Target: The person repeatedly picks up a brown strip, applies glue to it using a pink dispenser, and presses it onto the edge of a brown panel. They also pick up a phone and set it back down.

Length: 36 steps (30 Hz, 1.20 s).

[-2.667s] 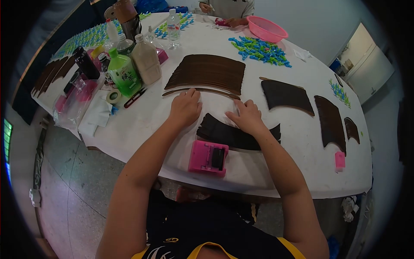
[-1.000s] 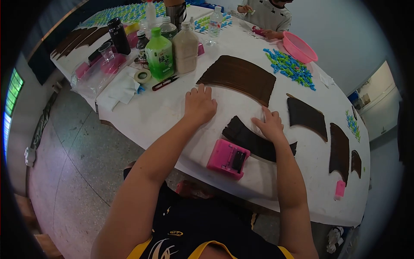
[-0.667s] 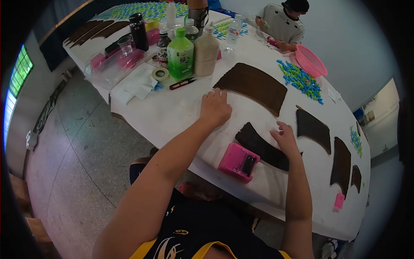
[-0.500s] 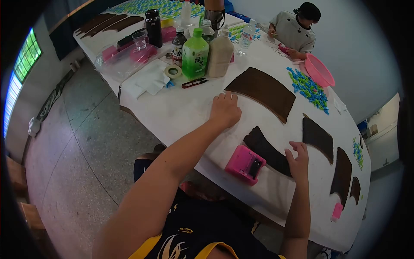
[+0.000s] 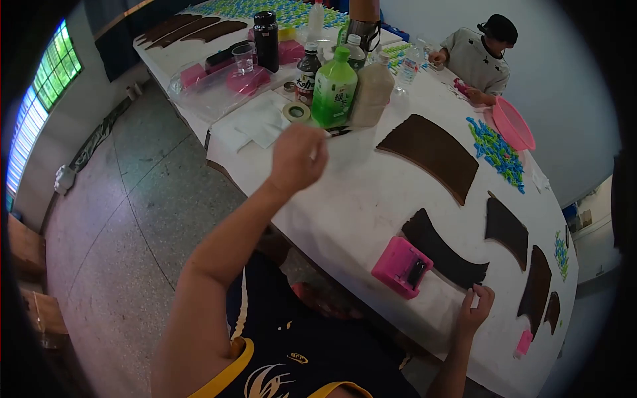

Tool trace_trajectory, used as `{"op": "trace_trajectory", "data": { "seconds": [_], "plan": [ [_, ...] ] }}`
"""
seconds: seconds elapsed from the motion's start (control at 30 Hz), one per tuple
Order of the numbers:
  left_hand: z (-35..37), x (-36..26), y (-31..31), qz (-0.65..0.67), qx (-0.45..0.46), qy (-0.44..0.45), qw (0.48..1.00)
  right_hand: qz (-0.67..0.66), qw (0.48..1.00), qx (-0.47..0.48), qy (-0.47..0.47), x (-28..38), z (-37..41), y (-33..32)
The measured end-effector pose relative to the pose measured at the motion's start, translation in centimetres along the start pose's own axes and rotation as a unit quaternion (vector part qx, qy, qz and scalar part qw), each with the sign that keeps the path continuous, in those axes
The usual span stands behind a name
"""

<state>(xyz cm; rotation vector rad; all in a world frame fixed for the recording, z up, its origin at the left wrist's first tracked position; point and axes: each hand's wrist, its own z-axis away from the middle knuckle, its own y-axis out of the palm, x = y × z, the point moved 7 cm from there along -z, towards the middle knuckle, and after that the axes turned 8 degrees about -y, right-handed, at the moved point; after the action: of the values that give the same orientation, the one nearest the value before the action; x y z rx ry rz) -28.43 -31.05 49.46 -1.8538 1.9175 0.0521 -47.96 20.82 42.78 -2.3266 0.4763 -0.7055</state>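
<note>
My left hand (image 5: 300, 156) is raised at the table's near side, fingers curled, at the near end of dark snips (image 5: 340, 131). The fingers cover part of the snips; whether they grip them is hidden. A tape roll (image 5: 296, 112) lies just beyond. My right hand (image 5: 476, 308) has its thumb and fingers apart and holds nothing, by the lower tip of a curved dark piece (image 5: 441, 251). A pink device (image 5: 402, 266) stands against that piece's near side. The large brown panel (image 5: 431, 156) lies farther back, away from both hands.
Bottles (image 5: 334, 89), a black flask (image 5: 266, 43) and a clear cup (image 5: 244, 58) stand at the back left. More dark pieces (image 5: 507, 232) lie right, below blue and green bits (image 5: 496, 154). A person (image 5: 479, 58) sits across, near a pink basin (image 5: 513, 123).
My left hand has left the large panel's near edge and moved left to the snips, fingers now curled. My right hand has moved down toward me. The camera view has shifted.
</note>
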Motion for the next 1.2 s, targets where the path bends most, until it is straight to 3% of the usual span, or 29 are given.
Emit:
{"op": "trace_trajectory", "data": {
  "seconds": [0.13,0.2,0.23,0.3,0.4,0.5,0.63,0.67,0.7,0.73,0.8,1.0,1.1,1.2],
  "plan": [
    [-4.6,14.4,-9.4,-0.153,-0.112,-0.139,0.972,0.036,0.998,0.019,0.039,-0.6,1.4,0.7],
    [-7.2,21.9,-12.9,-0.226,-0.107,-0.239,0.938,0.053,0.997,0.014,0.048,-0.2,1.3,1.0],
    [-8.5,25.1,-14.1,-0.224,-0.107,-0.238,0.939,0.073,0.996,0.009,0.057,-0.1,1.2,1.1],
    [-10.8,31.9,-14.5,-0.307,0.000,-0.250,0.918,0.077,0.996,0.015,0.047,-0.4,1.5,1.1],
    [-12.6,39.4,-12.8,-0.398,0.071,-0.227,0.886,0.098,0.994,0.029,0.048,0.0,1.3,1.3],
    [-14.1,45.6,-10.3,-0.384,0.155,-0.257,0.873,0.128,0.987,0.045,0.082,-0.3,1.5,1.2],
    [-15.2,51.3,-8.3,-0.392,0.140,-0.225,0.881,0.143,0.982,0.062,0.110,-0.1,1.3,1.4],
    [-15.3,53.3,-7.5,-0.374,0.219,-0.267,0.861,0.150,0.980,0.065,0.115,-0.5,1.2,1.4],
    [-15.3,54.2,-6.3,-0.355,0.298,-0.304,0.833,0.152,0.980,0.073,0.107,-0.9,1.2,1.4],
    [-15.2,54.2,-5.5,-0.350,0.308,-0.300,0.832,0.153,0.979,0.081,0.103,-1.0,1.5,1.3],
    [-14.9,53.0,-6.0,-0.488,0.261,-0.298,0.778,0.161,0.977,0.087,0.105,-0.5,1.1,1.5],
    [-15.8,52.0,-6.1,-0.545,0.261,-0.301,0.738,0.162,0.979,0.087,0.092,-0.2,0.8,1.8],
    [-15.4,53.6,-6.2,-0.488,0.225,-0.311,0.784,0.158,0.979,0.081,0.097,0.1,0.7,1.9],
    [-15.0,53.2,-6.1,-0.489,0.216,-0.314,0.785,0.151,0.980,0.078,0.102,-0.1,0.7,1.9]
  ]
}}
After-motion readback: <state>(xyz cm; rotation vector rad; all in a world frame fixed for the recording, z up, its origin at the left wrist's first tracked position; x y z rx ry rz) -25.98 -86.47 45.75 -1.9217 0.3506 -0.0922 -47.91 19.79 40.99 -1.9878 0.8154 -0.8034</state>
